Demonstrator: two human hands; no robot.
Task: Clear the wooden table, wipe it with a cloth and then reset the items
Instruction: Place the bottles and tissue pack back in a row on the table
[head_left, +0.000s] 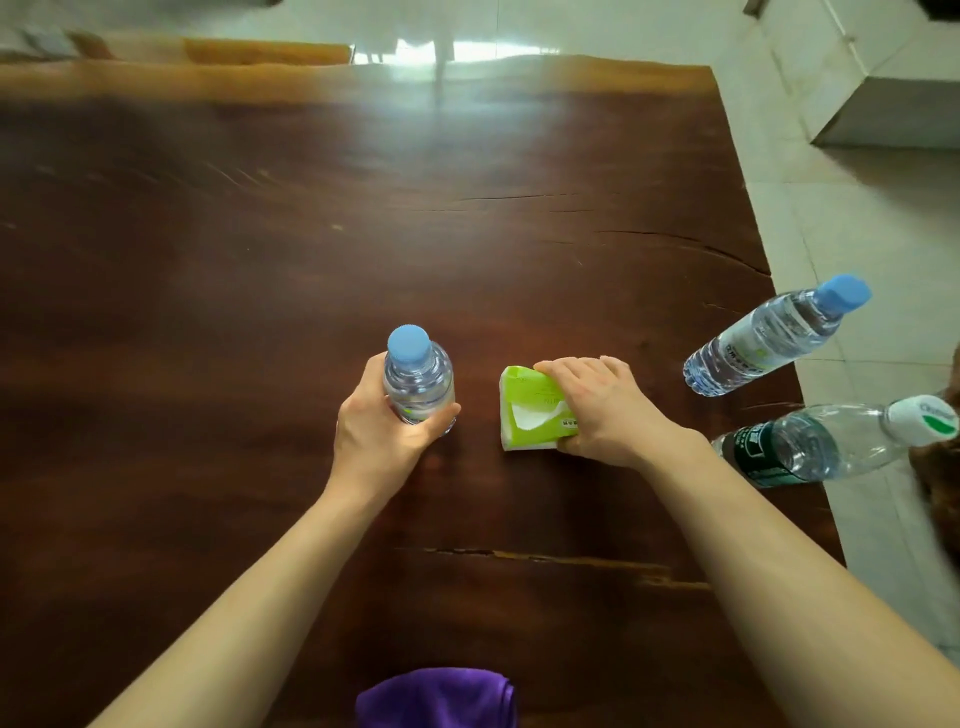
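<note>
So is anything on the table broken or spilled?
Nothing is spilled. The table has long cracks in the wood, near its right edge and close to the front. All three bottles stand upright with caps on.

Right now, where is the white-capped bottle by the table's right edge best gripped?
Grip the white-capped bottle around its labelled middle, coming from its left: it stands upright at the table edge, with the blue-capped bottle close behind.

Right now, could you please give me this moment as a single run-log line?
left hand: grips blue-capped bottle upright | right hand: on green tissue pack | purple cloth: near edge | two bottles at right edge
</note>
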